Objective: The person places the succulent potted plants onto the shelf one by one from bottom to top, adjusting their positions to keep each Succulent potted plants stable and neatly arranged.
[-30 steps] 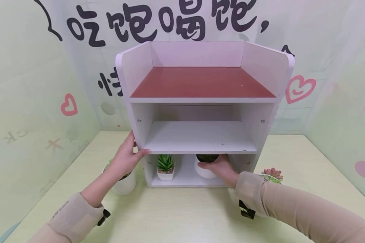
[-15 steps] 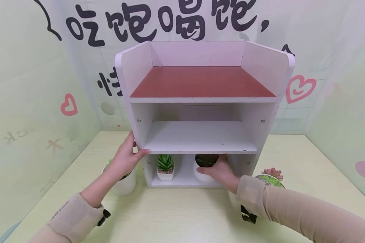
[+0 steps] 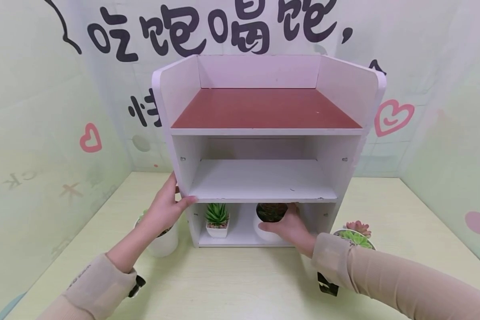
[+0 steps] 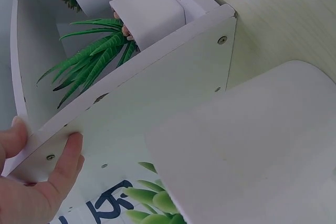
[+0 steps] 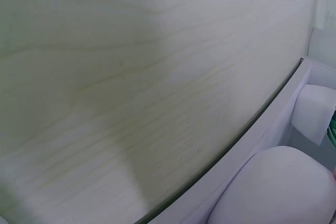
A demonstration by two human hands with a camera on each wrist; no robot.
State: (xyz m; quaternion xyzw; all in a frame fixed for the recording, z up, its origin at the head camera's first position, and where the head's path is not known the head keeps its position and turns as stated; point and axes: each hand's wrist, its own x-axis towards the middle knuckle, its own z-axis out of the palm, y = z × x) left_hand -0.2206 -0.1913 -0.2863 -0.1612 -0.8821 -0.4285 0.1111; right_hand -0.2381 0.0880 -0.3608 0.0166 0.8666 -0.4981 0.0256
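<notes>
My left hand [image 3: 164, 213] grips the left side of a white shelf unit [image 3: 264, 178], its thumb on the front edge by the middle board. In the left wrist view, fingers [image 4: 68, 161] of that hand press the outer side panel. Inside the bottom compartment, my right hand [image 3: 290, 226] holds a round white pot [image 3: 267, 233] with a dark top, thumb at its front; its other fingers are hidden. The pot's smooth side [image 5: 278, 190] shows in the right wrist view. Left of it stands a spiky green plant [image 3: 217, 215] in a small square white pot [image 3: 217, 232].
Outside the unit, a white potted plant [image 3: 164, 243] stands at left, partly behind my left forearm. A potted succulent [image 3: 357, 238] with a pink rosette stands at right behind my sleeve. The middle board [image 3: 260, 180] hangs just above my right hand. Walls flank the pale table [image 3: 240, 280].
My right hand and the round pot have shifted slightly left and toward the front, and more of the pot's dark top shows. The left hand has kept its place.
</notes>
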